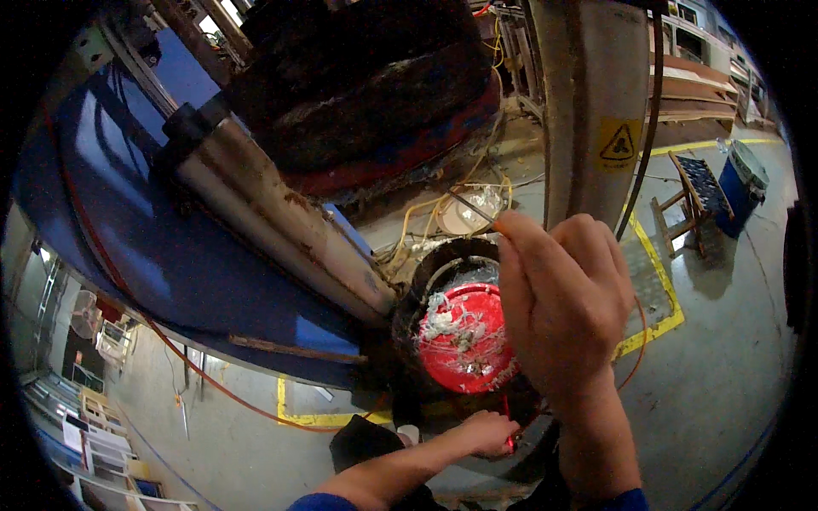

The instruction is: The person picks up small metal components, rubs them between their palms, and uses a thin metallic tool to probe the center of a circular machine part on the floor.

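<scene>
My right hand (pixel 567 298) is raised in the middle right, its fingers pinched around a thin metal rod (pixel 471 207) that points up and left. Below and to the left of it, a dark round container (pixel 407 315) holds a red round lid or pail (pixel 477 362). White, stringy residue (pixel 452 324) is smeared over the red surface, and some clear plastic film (pixel 479 276) shows behind it. Low in the picture, my left hand (pixel 484 434) is closed around a slim red piece (pixel 510 430) at the container's near side. Its kind is not clear.
A scuffed metal cylinder (pixel 281 217) leans beside a blue machine panel (pixel 221 281). A grey column (pixel 588 111) with a warning sticker stands right of a dark, bulky mass (pixel 366 94). Yellow cables (pixel 411 223) and an orange hose (pixel 204 368) trail nearby. A stool (pixel 694 200) and blue bin (pixel 743 189) stand right.
</scene>
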`<action>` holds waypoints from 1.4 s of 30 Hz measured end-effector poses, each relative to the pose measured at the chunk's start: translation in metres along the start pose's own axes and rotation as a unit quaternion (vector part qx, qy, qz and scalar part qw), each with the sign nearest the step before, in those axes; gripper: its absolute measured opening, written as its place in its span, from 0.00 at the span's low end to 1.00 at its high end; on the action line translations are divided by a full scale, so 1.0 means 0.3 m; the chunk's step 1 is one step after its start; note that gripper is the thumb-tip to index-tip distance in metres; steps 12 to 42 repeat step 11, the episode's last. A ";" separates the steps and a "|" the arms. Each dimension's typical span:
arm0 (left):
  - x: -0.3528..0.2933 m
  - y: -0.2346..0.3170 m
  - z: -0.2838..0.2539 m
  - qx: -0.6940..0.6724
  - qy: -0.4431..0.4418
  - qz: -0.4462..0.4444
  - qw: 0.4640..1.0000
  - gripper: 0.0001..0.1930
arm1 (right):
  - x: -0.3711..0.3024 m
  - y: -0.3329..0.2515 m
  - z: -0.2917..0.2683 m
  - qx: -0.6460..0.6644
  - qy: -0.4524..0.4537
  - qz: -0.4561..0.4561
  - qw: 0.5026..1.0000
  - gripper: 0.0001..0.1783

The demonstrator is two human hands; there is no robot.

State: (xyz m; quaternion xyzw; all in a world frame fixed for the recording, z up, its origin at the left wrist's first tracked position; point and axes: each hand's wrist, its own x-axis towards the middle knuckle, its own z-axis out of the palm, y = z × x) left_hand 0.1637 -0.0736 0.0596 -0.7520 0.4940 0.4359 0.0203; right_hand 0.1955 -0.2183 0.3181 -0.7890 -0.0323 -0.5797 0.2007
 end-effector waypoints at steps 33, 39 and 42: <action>0.007 -0.029 0.119 -0.056 0.078 0.045 0.994 0.23 | 0.023 -0.028 -0.003 -0.033 -0.004 -0.004 0.999 0.10; 0.007 -0.029 0.119 -0.056 0.078 0.045 0.994 0.23 | 0.023 -0.028 -0.003 -0.033 -0.004 -0.004 0.999 0.10; 0.007 -0.029 0.119 -0.056 0.078 0.045 0.994 0.23 | 0.023 -0.028 -0.003 -0.033 -0.004 -0.004 0.999 0.10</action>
